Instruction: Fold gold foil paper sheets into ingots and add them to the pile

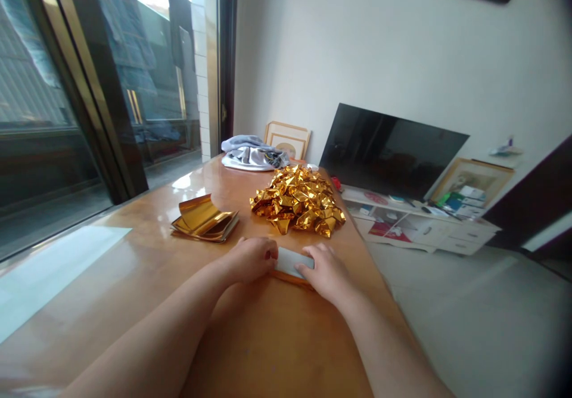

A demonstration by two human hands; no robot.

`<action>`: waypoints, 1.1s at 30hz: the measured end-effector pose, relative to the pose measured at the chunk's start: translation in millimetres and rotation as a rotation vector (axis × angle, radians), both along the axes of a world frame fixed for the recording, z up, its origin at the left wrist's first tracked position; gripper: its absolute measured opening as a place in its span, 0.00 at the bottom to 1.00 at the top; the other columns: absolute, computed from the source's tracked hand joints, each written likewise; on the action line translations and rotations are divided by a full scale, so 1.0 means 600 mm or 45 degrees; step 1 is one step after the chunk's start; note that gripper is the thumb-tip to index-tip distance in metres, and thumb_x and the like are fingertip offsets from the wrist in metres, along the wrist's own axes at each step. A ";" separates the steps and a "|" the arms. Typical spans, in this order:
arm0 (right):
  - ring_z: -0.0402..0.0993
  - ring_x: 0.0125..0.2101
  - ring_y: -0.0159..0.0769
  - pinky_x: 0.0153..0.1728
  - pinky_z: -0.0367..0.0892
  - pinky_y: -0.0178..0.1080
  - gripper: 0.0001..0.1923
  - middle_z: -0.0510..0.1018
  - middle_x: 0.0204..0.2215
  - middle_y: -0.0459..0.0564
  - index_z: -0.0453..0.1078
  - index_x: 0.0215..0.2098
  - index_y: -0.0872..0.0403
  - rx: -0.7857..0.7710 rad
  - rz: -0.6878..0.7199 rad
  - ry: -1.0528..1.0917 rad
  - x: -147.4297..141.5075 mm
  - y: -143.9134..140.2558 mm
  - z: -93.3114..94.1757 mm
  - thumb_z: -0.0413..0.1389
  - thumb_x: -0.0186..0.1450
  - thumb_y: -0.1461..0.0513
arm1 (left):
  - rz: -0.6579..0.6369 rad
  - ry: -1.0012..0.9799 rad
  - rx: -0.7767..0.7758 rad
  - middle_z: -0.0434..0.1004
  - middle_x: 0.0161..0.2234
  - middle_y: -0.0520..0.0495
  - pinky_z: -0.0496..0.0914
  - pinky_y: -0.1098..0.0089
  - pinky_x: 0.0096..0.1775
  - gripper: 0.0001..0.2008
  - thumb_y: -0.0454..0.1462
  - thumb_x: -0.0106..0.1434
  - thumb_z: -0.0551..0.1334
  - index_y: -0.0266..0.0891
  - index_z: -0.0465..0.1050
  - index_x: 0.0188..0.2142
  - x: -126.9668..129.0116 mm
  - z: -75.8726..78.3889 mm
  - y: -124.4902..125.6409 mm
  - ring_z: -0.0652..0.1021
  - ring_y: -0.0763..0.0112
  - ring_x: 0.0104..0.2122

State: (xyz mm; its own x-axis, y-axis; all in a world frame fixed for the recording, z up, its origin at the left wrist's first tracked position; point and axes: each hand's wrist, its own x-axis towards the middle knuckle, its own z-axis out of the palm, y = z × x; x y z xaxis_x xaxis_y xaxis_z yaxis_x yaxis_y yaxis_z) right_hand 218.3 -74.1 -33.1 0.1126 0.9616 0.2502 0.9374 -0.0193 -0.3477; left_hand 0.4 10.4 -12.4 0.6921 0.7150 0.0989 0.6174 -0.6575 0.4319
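Note:
Between my two hands, on the wooden table [268, 338], lies a sheet of foil paper [294, 261], pale side up, with a gold edge showing along its near side. My left hand [255, 258] grips the sheet's left end, its fingers curled. At the right end, my right hand [325, 270] pinches the sheet between thumb and fingers. Just beyond sits a heap of folded gold foil pieces [297, 201]. A stack of gold foil sheets [205, 219] rests to the left, its top sheets curling up.
Folded cloth [252, 152] lies at the table's far end. A pale sheet [58, 267] covers part of the left side. Past the table's right edge stand a white cabinet [424, 231] and a television [391, 148]. Glass doors [147, 82] are on the left.

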 end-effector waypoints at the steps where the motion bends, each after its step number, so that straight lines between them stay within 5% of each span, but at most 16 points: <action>1: 0.69 0.48 0.45 0.48 0.63 0.41 0.21 0.75 0.43 0.54 0.74 0.51 0.50 -0.011 0.002 -0.028 -0.002 -0.001 0.001 0.61 0.63 0.51 | 0.008 0.002 -0.005 0.80 0.35 0.50 0.63 0.70 0.34 0.07 0.38 0.58 0.60 0.45 0.76 0.35 -0.001 -0.001 0.001 0.77 0.65 0.34; 13: 0.71 0.34 0.37 0.34 0.60 0.35 0.08 0.76 0.34 0.49 0.73 0.34 0.51 -0.089 0.005 0.155 -0.010 -0.002 -0.001 0.58 0.64 0.55 | 0.043 -0.084 -0.076 0.79 0.34 0.49 0.63 0.71 0.31 0.10 0.40 0.59 0.59 0.42 0.76 0.37 -0.006 -0.014 0.012 0.75 0.66 0.31; 20: 0.68 0.28 0.35 0.30 0.60 0.35 0.10 0.74 0.25 0.43 0.67 0.29 0.52 0.061 -0.003 0.827 -0.006 0.006 0.004 0.58 0.60 0.54 | 0.150 -0.431 -0.215 0.73 0.27 0.49 0.62 0.70 0.30 0.16 0.47 0.65 0.55 0.37 0.72 0.32 0.007 -0.011 0.019 0.71 0.69 0.28; 26: 0.70 0.28 0.34 0.25 0.60 0.33 0.16 0.77 0.30 0.45 0.69 0.38 0.52 0.037 -0.058 1.662 -0.008 0.001 0.019 0.63 0.58 0.52 | 0.342 -1.015 -0.720 0.76 0.37 0.46 0.70 0.68 0.38 0.13 0.43 0.64 0.57 0.37 0.70 0.41 0.015 -0.008 0.013 0.75 0.70 0.34; 33: 0.75 0.36 0.36 0.31 0.67 0.34 0.21 0.80 0.41 0.49 0.69 0.46 0.51 0.124 0.057 2.097 -0.015 0.001 0.021 0.67 0.56 0.58 | 0.049 -1.218 -1.390 0.78 0.37 0.43 0.72 0.64 0.42 0.09 0.39 0.61 0.62 0.37 0.73 0.40 0.036 -0.012 -0.014 0.78 0.69 0.35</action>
